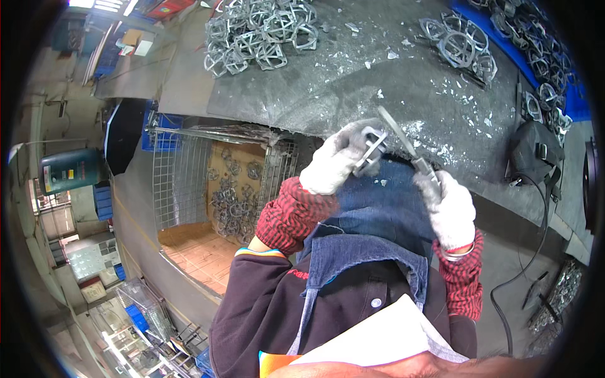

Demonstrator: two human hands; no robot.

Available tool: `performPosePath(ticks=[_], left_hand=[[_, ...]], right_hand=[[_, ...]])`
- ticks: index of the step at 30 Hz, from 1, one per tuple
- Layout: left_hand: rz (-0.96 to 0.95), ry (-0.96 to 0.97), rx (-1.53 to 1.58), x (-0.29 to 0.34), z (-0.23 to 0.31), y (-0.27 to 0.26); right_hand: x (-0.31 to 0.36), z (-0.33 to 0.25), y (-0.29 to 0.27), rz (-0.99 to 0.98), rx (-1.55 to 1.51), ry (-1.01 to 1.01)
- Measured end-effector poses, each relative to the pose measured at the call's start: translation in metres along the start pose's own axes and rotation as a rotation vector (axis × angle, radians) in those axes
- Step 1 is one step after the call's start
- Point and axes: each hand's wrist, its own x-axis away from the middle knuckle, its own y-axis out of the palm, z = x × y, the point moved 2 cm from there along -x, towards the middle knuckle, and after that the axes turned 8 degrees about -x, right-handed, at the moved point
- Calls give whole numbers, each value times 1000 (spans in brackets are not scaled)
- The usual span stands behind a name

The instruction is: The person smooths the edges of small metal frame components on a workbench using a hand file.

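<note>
My left hand (331, 165), in a white work glove with greyed fingers, is closed around a small grey metal frame part (370, 151). In my right hand (452, 211), gloved the same way, is the handle of a flat file (397, 131). Its long grey blade slants up and leftward, with the tip above the metal part and a little to its right. Blade and part look apart. Both hands are over my lap at the near edge of the grey worktable (302, 97). The glove hides some of the part.
Similar metal parts lie in a heap (258, 34) and a smaller pile (463, 44). More fill a blue tray (529, 57) at far right. Pale flakes litter the table. A wire-mesh cage (173, 179) with parts inside stands left; a black bag (534, 151) and cable lie right.
</note>
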Motion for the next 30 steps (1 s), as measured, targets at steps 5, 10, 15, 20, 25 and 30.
performPosePath(ticks=[5, 10, 15, 20, 25, 30], left_hand=[[242, -213, 453, -6, -15, -18], [118, -361, 897, -8, -33, -19], [306, -333, 579, -3, -38, 0], [194, -270, 728, -4, -43, 4], [-20, -274, 760, -14, -56, -5], [101, -261, 703, -17, -53, -2]], right_hand=[[-13, 27, 8, -2, -306, 65], [3, 23, 24, -200, -469, 82], [2, 6, 32, -188, -392, -76], [4, -2, 34, -205, -419, -97], [15, -14, 36, -180, 52, -310], [16, -15, 22, -57, -178, -334]])
